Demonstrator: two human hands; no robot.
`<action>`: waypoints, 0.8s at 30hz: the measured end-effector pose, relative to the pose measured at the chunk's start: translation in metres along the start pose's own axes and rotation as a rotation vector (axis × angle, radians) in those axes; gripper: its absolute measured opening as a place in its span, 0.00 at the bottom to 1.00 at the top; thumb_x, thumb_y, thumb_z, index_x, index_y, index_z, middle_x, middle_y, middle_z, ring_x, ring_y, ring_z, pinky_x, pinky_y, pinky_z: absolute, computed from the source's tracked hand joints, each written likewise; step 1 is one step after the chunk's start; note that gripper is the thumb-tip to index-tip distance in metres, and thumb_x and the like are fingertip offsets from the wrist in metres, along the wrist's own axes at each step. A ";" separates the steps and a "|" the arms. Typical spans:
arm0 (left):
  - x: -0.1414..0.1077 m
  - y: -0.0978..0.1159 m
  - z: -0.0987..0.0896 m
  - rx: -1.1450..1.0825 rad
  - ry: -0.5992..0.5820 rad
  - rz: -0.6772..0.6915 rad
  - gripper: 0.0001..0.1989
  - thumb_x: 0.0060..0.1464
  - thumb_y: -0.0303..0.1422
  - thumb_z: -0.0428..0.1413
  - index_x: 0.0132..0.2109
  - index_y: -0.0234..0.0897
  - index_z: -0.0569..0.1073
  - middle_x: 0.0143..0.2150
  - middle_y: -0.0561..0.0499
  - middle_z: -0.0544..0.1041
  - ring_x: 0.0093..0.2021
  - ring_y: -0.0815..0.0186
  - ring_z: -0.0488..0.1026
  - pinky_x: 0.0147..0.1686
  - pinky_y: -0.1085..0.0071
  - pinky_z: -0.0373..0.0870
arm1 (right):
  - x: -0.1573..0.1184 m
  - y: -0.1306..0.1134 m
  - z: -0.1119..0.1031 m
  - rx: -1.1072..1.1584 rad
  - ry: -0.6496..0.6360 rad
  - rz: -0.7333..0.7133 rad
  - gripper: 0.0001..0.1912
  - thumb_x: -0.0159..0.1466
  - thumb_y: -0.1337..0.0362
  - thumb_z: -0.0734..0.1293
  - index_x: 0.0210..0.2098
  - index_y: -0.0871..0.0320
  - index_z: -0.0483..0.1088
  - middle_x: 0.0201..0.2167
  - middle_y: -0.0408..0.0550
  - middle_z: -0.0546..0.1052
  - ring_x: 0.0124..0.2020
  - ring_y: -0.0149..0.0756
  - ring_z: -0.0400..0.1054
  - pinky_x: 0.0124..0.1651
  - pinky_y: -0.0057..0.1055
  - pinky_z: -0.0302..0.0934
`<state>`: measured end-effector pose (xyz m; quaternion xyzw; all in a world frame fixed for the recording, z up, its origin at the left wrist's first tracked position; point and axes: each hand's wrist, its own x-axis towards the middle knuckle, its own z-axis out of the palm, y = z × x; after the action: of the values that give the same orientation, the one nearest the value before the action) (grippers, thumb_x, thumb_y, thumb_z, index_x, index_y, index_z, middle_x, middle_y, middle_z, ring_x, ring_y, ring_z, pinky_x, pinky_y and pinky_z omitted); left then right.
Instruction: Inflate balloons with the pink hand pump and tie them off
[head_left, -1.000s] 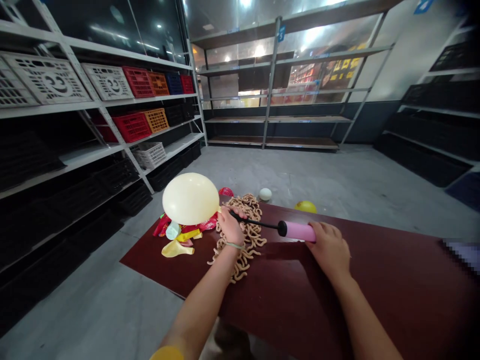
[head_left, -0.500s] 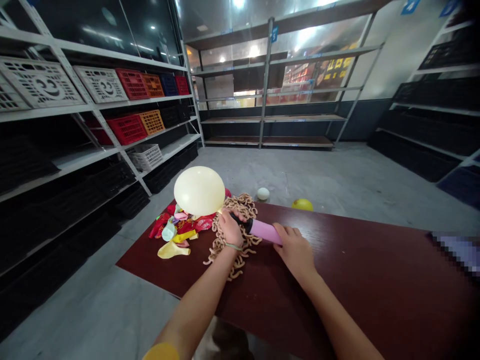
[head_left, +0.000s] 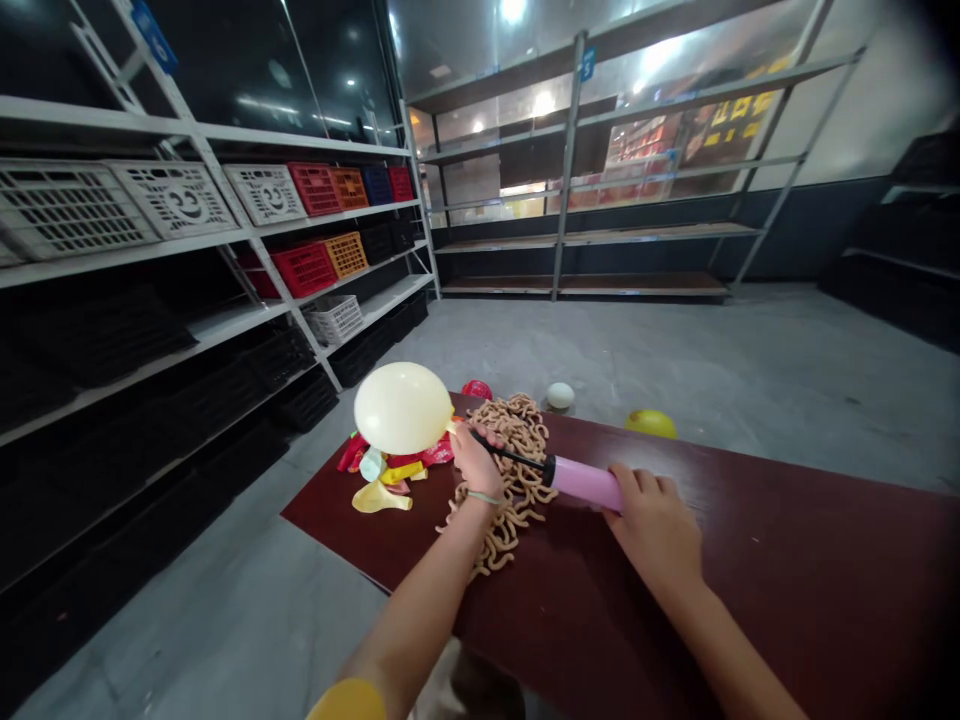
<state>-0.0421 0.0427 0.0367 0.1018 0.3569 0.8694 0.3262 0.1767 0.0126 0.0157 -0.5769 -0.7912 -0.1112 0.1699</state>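
Observation:
A pale yellow inflated balloon [head_left: 403,407] sits at the left, its neck at the fingers of my left hand [head_left: 476,467]. That hand is closed round the black end of a hand pump, beside the balloon neck. A thin black rod runs from there to the pink pump barrel [head_left: 587,484]. My right hand [head_left: 656,525] is wrapped round the barrel's far end. Under and beside my left hand lies a pile of tan, curled, worm-like pieces [head_left: 517,430]. Uninflated balloons, among them a pale yellow one [head_left: 381,497], lie beneath and in front of the inflated one.
The dark red table [head_left: 810,560] stretches to the right. Beyond its far edge are a white balloon [head_left: 560,396], a yellow one [head_left: 651,423] and a red one [head_left: 477,389]. Shelves with crates [head_left: 315,188] stand at the left, more shelving [head_left: 570,190] behind.
The pump is drawn out: my right hand and the pink barrel have moved right, away from my left hand, exposing the black rod. The view has shifted left, so the scene sits further right.

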 end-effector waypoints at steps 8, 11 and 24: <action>-0.014 -0.024 0.003 0.122 -0.125 -0.103 0.14 0.60 0.42 0.48 0.31 0.40 0.59 0.20 0.59 0.63 0.15 0.72 0.62 0.18 0.74 0.61 | -0.006 -0.016 0.006 0.090 -0.035 -0.149 0.29 0.62 0.65 0.65 0.62 0.47 0.58 0.46 0.47 0.73 0.44 0.41 0.66 0.35 0.33 0.58; -0.004 -0.025 0.001 0.104 -0.122 -0.104 0.12 0.59 0.41 0.49 0.31 0.39 0.60 0.21 0.58 0.64 0.16 0.71 0.63 0.19 0.73 0.63 | 0.000 0.008 0.009 0.029 -0.052 -0.127 0.27 0.62 0.64 0.66 0.60 0.47 0.61 0.45 0.47 0.74 0.44 0.42 0.66 0.36 0.35 0.59; 0.006 -0.006 0.000 0.040 0.012 -0.019 0.12 0.58 0.40 0.50 0.31 0.40 0.58 0.21 0.60 0.62 0.16 0.73 0.61 0.18 0.75 0.61 | 0.005 0.033 0.004 -0.015 -0.028 -0.054 0.17 0.61 0.64 0.66 0.50 0.53 0.69 0.41 0.50 0.73 0.43 0.45 0.64 0.34 0.34 0.56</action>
<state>-0.0436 0.0496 0.0325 0.0999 0.3769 0.8596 0.3302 0.2057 0.0286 0.0139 -0.5581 -0.8079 -0.1136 0.1514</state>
